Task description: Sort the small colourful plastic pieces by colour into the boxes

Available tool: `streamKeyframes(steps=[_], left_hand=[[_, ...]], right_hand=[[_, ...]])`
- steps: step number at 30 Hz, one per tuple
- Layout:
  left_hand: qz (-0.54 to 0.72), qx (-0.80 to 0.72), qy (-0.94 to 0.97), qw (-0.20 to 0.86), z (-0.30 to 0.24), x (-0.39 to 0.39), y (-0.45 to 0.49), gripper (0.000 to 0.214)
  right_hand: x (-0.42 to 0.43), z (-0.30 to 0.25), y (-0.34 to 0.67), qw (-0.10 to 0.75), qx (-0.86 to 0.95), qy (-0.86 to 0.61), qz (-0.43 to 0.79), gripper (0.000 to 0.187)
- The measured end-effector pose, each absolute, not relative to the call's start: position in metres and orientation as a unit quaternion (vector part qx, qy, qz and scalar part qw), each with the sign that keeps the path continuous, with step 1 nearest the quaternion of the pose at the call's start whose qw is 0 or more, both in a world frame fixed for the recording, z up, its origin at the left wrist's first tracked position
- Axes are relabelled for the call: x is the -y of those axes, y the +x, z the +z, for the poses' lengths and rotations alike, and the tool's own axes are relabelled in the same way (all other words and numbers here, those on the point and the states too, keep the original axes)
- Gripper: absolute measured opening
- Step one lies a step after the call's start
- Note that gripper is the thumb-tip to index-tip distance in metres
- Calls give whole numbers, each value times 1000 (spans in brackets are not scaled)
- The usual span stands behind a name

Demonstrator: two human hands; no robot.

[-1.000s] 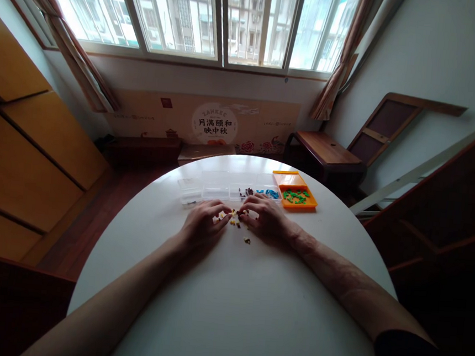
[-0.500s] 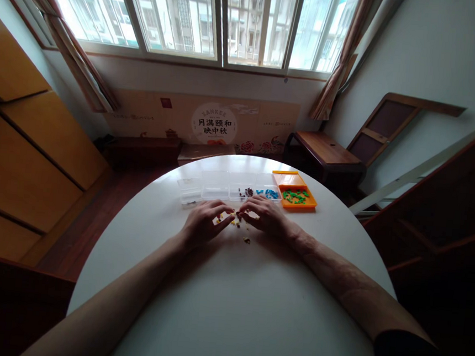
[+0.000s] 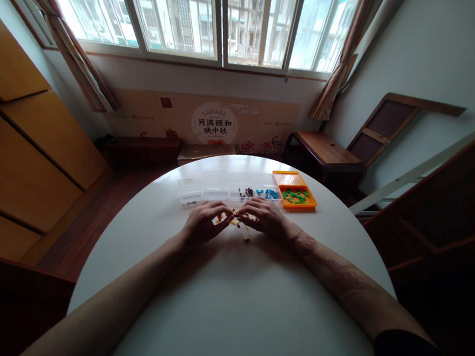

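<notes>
My left hand and my right hand meet over the white table, fingertips nearly touching. Both are closed in a pinch on a small dark piece between them; its exact kind is too small to make out. Beneath and around the fingers lie loose yellow pieces and dark brown ones, partly hidden by the hands. One dark and yellow bit rests apart, nearer to me. Just beyond my hands stands a clear compartment box, with brown pieces and blue pieces in separate compartments.
An orange box with its lid raised holds green pieces, right of the clear box. The round white table spreads toward me. A wooden chair stands beyond it at the right, and a window is ahead.
My right fingertips have shifted slightly left and down and now meet my left fingertips around the small dark piece. The boxes have stayed in place.
</notes>
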State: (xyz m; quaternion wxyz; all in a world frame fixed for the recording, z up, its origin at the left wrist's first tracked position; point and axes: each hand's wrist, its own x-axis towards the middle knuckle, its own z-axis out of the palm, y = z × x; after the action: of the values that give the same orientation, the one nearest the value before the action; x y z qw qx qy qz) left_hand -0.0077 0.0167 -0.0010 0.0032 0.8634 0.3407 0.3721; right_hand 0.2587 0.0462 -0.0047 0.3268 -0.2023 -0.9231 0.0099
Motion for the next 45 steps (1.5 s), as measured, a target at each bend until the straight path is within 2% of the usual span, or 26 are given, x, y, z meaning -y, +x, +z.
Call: streamKeyframes(steps=[8,16,21,29,36,45], left_hand=[[372,-357,857,23,3,-14,-7,13],[348,-378,857,45,7,-11,-7,14],[340,-391,855,40,6,-12,-8,14],[328,-398,856,43,6,-12,-9,13],[321,-393,861,38,7,-12,-8,13],[322,-394,860,35,6,-12,-8,12]], right_hand=[[-45,-6,259,376,900,-220,12,12],[-60,-11,263,473,774,-421,-9,12],[-63,-14,264,448,779,-438,1,10],[-46,-5,262,339,903,-259,55,7],[-41,1,262,322,906,-267,71,16],[-42,0,263,314,906,-274,72,19]])
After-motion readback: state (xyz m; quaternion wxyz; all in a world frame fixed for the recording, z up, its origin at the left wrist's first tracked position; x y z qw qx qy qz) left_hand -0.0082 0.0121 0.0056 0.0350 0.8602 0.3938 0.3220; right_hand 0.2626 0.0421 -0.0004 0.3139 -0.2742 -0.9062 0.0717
